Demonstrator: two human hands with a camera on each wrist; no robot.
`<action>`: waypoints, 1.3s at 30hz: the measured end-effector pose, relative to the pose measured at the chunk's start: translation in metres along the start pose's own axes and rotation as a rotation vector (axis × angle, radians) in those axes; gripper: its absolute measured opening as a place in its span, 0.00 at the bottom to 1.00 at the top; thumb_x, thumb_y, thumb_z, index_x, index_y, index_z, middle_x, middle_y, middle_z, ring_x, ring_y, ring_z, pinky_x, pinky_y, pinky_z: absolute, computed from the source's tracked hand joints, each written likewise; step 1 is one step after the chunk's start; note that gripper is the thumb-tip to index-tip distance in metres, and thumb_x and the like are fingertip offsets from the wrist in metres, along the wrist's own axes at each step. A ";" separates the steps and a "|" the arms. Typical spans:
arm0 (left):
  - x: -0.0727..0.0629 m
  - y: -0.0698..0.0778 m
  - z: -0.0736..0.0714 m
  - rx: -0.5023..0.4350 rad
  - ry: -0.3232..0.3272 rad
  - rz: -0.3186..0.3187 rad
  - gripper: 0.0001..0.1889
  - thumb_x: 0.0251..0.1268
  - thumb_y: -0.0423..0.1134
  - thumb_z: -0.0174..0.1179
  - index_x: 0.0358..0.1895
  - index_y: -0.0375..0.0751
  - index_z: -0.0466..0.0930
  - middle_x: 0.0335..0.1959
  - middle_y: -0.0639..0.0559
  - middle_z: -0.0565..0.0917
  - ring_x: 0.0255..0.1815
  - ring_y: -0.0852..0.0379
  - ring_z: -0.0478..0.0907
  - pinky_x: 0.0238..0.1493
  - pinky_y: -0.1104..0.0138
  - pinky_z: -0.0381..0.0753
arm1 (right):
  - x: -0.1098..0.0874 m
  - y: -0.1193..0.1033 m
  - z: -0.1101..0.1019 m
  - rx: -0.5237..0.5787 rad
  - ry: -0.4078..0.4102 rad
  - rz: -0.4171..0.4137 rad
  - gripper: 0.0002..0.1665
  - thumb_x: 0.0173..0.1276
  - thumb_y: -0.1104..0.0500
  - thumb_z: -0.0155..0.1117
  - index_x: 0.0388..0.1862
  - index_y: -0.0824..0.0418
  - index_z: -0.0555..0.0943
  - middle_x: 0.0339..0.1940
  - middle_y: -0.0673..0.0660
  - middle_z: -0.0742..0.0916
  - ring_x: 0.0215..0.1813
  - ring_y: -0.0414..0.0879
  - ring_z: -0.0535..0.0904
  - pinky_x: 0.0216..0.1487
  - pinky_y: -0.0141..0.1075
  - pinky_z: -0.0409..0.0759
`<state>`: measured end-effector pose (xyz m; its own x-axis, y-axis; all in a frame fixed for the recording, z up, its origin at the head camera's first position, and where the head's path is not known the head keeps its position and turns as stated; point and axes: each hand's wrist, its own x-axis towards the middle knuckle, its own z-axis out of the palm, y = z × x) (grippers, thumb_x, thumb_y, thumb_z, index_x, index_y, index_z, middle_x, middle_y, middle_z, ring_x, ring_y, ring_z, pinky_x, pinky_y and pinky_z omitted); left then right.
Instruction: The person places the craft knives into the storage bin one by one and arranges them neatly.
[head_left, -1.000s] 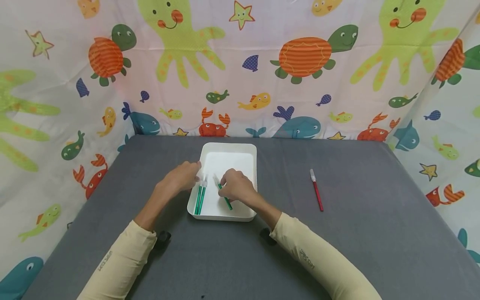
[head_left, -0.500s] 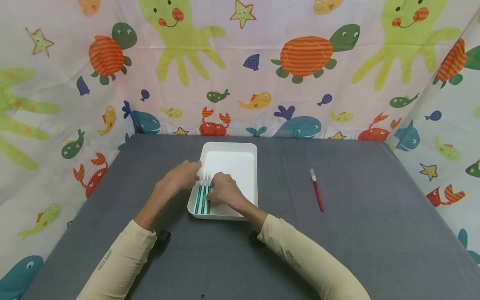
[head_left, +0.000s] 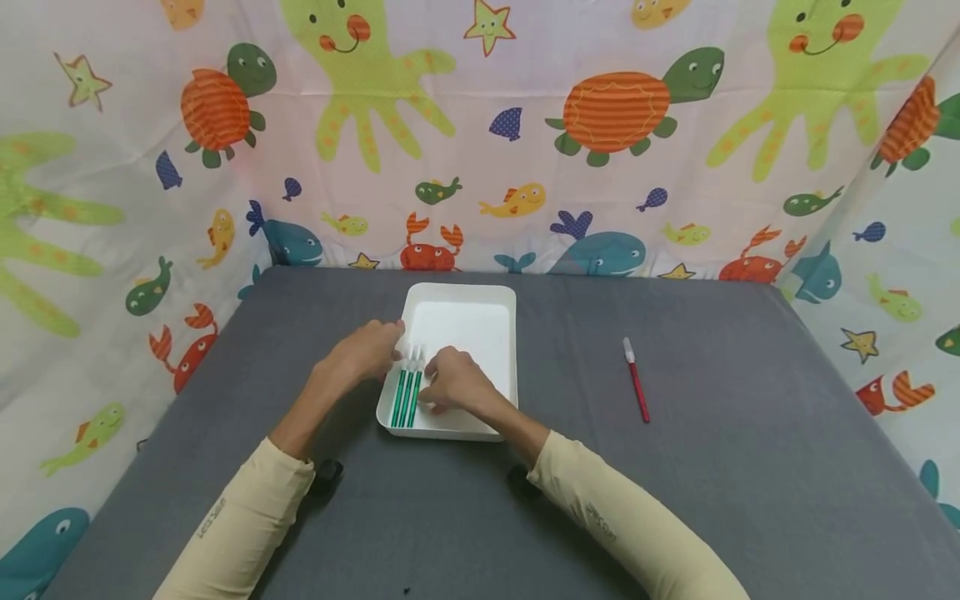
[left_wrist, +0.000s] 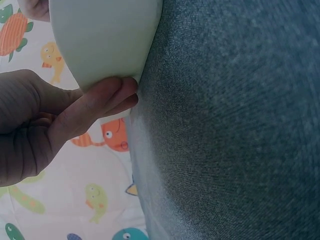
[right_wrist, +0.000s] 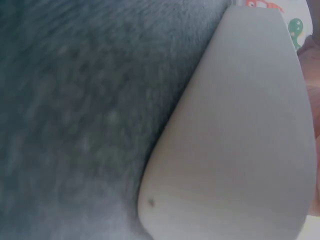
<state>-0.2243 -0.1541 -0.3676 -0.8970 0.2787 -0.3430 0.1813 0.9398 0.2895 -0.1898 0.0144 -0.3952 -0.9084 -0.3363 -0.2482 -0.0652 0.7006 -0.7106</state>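
Left grip (head_left: 362,350) — on white tray (head_left: 472,323)

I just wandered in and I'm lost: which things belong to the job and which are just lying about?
Belongs to the job:
white tray, held by the left hand
capped green pens inside it, by the right hand

Apparently lying about:
red pen, untouched on the grey cloth, though perhaps wanted later
printed curtain, a backdrop
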 end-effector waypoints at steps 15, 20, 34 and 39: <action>0.000 0.003 -0.002 0.049 -0.004 -0.013 0.35 0.77 0.34 0.60 0.81 0.30 0.57 0.69 0.31 0.78 0.49 0.48 0.85 0.49 0.60 0.85 | -0.037 0.023 -0.055 0.010 0.116 -0.044 0.21 0.69 0.58 0.72 0.58 0.67 0.86 0.39 0.60 0.93 0.28 0.45 0.88 0.33 0.35 0.82; 0.001 0.003 -0.002 0.062 -0.010 -0.009 0.35 0.76 0.34 0.61 0.81 0.30 0.58 0.67 0.31 0.80 0.46 0.49 0.85 0.45 0.63 0.83 | -0.056 0.038 -0.084 0.038 0.183 -0.050 0.22 0.70 0.59 0.71 0.59 0.69 0.85 0.42 0.64 0.92 0.33 0.50 0.89 0.35 0.37 0.85; 0.001 0.002 -0.001 0.045 -0.023 -0.007 0.36 0.76 0.34 0.61 0.81 0.31 0.57 0.67 0.32 0.80 0.40 0.52 0.86 0.46 0.62 0.85 | -0.094 0.113 -0.150 -0.037 0.231 0.084 0.25 0.74 0.56 0.66 0.62 0.71 0.83 0.52 0.70 0.90 0.44 0.57 0.92 0.45 0.44 0.89; 0.002 0.001 0.000 0.054 -0.009 -0.002 0.36 0.76 0.34 0.62 0.81 0.31 0.58 0.65 0.32 0.81 0.40 0.51 0.86 0.45 0.62 0.84 | -0.100 0.135 -0.165 -0.029 0.249 0.134 0.26 0.73 0.58 0.67 0.63 0.75 0.81 0.52 0.73 0.90 0.40 0.55 0.93 0.41 0.42 0.90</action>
<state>-0.2258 -0.1528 -0.3681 -0.8937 0.2788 -0.3514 0.2016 0.9495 0.2406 -0.1756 0.2471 -0.3578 -0.9830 -0.0770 -0.1670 0.0538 0.7476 -0.6620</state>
